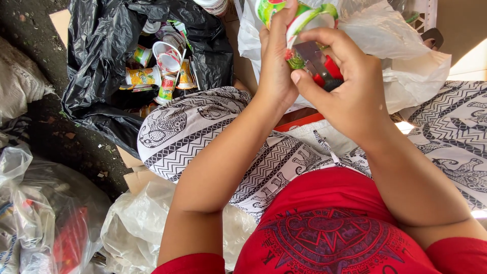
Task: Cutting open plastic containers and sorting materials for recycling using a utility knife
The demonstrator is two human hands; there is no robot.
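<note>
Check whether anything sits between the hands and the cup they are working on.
Nothing visible does. The left hand grips the cup directly, and the right hand presses a red-handled cutter against its side. The cutter is the only thing between right hand and cup.

Outdoor waste-sorting spot: rubbish bags point(101, 56), dirt.

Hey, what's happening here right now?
A seated person in patterned trousers holds a green and white plastic cup in the left hand. The right hand presses a red-handled utility knife against it. A black plastic bag to the left holds more printed cups.
</note>
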